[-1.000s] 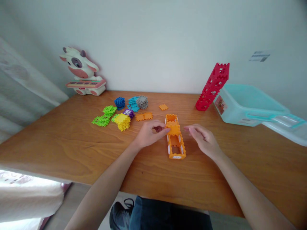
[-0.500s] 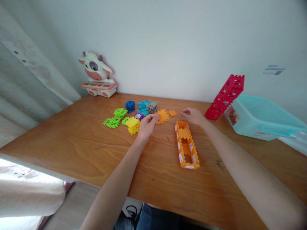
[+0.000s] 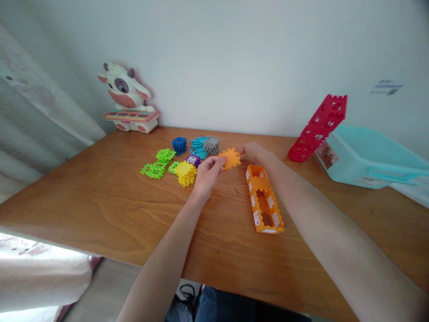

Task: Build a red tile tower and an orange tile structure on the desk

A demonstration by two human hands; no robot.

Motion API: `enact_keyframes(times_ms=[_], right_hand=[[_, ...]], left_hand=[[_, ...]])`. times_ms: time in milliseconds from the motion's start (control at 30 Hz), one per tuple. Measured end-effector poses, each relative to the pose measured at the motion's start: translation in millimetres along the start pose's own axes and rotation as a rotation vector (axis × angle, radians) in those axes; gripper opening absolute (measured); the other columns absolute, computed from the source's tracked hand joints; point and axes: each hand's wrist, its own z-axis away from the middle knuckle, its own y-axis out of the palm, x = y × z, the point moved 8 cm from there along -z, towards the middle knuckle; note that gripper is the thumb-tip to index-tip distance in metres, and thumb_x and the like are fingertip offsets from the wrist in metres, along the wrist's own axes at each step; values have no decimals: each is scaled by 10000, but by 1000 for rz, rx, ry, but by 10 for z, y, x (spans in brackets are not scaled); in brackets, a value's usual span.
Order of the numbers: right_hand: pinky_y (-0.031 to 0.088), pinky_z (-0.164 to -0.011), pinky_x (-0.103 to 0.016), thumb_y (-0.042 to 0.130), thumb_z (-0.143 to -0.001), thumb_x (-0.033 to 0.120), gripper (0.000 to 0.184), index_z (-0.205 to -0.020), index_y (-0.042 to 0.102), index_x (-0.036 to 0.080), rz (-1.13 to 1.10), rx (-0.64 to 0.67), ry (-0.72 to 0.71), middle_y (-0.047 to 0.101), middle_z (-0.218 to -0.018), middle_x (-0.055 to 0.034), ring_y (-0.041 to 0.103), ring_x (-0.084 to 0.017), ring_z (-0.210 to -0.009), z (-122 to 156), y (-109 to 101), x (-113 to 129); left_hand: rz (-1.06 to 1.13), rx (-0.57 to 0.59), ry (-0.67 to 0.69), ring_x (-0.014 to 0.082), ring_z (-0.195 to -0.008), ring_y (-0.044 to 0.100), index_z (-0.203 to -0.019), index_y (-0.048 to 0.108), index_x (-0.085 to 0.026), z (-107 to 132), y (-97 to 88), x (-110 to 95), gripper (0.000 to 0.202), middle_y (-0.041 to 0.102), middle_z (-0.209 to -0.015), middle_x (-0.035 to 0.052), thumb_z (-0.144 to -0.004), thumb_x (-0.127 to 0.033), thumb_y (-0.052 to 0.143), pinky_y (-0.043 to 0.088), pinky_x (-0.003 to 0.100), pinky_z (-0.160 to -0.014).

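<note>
The left hand [image 3: 207,175] clamps an orange interlocking square [image 3: 229,158] by its left edge; the right hand [image 3: 255,153] sits just beside its right corner, its grip indeterminate. Below the right hand lies an assembled orange hollow column [image 3: 263,200], this square unattached. Loose yellow blocks [image 3: 185,173], green blocks [image 3: 157,164] and teal blocks [image 3: 199,147] remain beyond the left hand.

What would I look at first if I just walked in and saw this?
You'd probably spot the tilted red block tower first, at the back right of the wooden table, beside the turquoise plastic bin. The toy cow with a keyboard stands behind the table's back left. In the middle, the left hand pinches a flat orange block, the right hand is at its other edge, and a long orange block frame lies nearby.
</note>
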Motion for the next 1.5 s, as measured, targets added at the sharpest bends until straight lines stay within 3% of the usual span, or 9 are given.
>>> enact_keyframes(times_ms=[133, 267, 533, 667, 767, 867, 1033, 1233, 1500], right_hand=[[578, -909, -415, 703, -947, 331, 240, -1145, 689, 196, -158, -34, 122, 699, -1210, -102, 683, -225, -1027, 28, -89, -186], [589, -877, -435, 830, -780, 247, 436, -1174, 667, 152, -431, -125, 176, 752, -1096, -156, 716, -289, -970, 252, -198, -403], [621, -894, -472, 438, -930, 318, 313, -1179, 618, 259, -994, -253, 168, 773, -1090, -105, 749, -245, -1015, 1339, -296, -827], [619, -933, -454, 561, -796, 232, 325, -1097, 679, 266, -1567, -233, 269, 789, -1031, -82, 751, -253, -1026, 1770, -81, -1065], [645, -866, -363, 580, -694, 180, 442, -1116, 698, 232, -1767, -190, 339, 795, -1036, -92, 756, -231, -1009, 1949, 85, -1119], [654, -834, -337, 575, -679, 166, 465, -1123, 701, 219, -1828, -198, 367, 797, -1058, -107, 753, -228, -1029, 2052, 134, -1095], [645, -837, -271, 616, -822, 190, 321, -1125, 718, 202, -1773, -211, 364, 795, -1076, -133, 747, -210, -1046, 2172, 66, -956], [623, -651, -174, 650, -897, 252, 85, -905, 734, 239, -1759, -272, 425, 774, -870, -61, 735, -142, -824, 2217, 73, -928], [601, -547, -266, 673, -797, 285, 106, -868, 731, 234, -1754, -140, 426, 737, -834, -84, 689, -199, -755, 2263, 105, -873]], left_hand=[[-11, 56, -12, 104, -637, 456, -700, 604, -188, 63, 125, 14, 424, 545, -666, -25, -757, -583, 747, 371, 246, -613], [-19, 121, -61, 99, -619, 440, -709, 608, -183, 139, 271, 80, 440, 531, -647, -34, -732, -590, 771, 342, 244, -588], [84, 188, -164, 91, -590, 423, -670, 574, -185, 238, 443, 272, 463, 496, -626, -43, -704, -597, 782, 336, 242, -571], [91, 178, -228, 91, -566, 434, -682, 579, -182, 264, 487, 429, 481, 509, -609, -45, -665, -612, 793, 334, 238, -544], [23, 178, -220, 96, -571, 450, -685, 586, -178, 282, 500, 478, 469, 523, -606, -44, -683, -605, 780, 351, 239, -555], [-26, 170, -191, 101, -586, 461, -705, 600, -176, 294, 490, 479, 446, 536, -622, -42, -708, -591, 763, 360, 241, -573], [-47, 154, -155, 107, -586, 458, -706, 592, -180, 294, 476, 462, 432, 518, -614, -46, -719, -585, 744, 353, 247, -578], [-71, 161, -137, 105, -593, 450, -721, 605, -180, 297, 501, 486, 440, 524, -614, -49, -721, -596, 748, 351, 245, -593], [-89, 222, -117, 97, -607, 444, -732, 620, -178, 328, 548, 474, 499, 534, -639, -47, -703, -651, 777, 341, 239, -595]])
